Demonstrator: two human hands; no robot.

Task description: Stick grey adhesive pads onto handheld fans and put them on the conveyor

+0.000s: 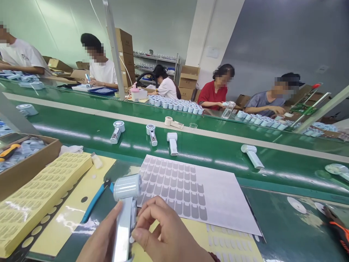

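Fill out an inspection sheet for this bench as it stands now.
Surface: green bench, green conveyor behind it.
Job's things: pale blue fan upright; white sticker sheet with grey labels, partly used.
Clutter: yellow sheet stack, blue tweezers, box of parts at left, orange tool at right edge.
Grippers: left hand grips the fan's handle; right hand pinches at the handle's side.
Cables: nothing seen.
Surroundings: more fans lie on the conveyor; co-workers sit opposite; cartons and shelves behind.
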